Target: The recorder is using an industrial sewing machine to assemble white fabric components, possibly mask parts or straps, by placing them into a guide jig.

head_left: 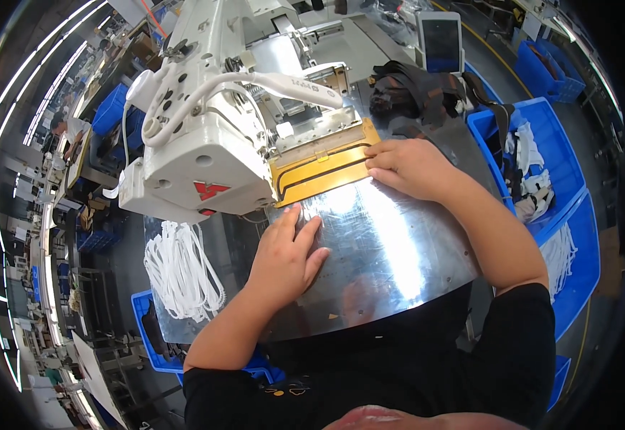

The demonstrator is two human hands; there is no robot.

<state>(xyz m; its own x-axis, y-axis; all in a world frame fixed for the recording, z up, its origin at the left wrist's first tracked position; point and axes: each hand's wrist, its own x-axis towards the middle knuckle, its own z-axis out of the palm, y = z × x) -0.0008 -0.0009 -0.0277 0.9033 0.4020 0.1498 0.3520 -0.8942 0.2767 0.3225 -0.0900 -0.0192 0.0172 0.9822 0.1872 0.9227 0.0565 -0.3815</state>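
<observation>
A flat yellow sewing template with dark slots lies at the front of a white industrial sewing machine. My right hand is at the template's right end, its fingers closed together on that edge. My left hand lies on the shiny metal table plate, below the template's near left corner. Its fingers are stretched out and the thumb is apart, with nothing held. Its fingertips are close to the template's front edge.
A bundle of white cords or strips lies left on the table. Dark straps are piled at the back right, near a small screen. Blue bins with white material stand to the right; another blue bin is at lower left.
</observation>
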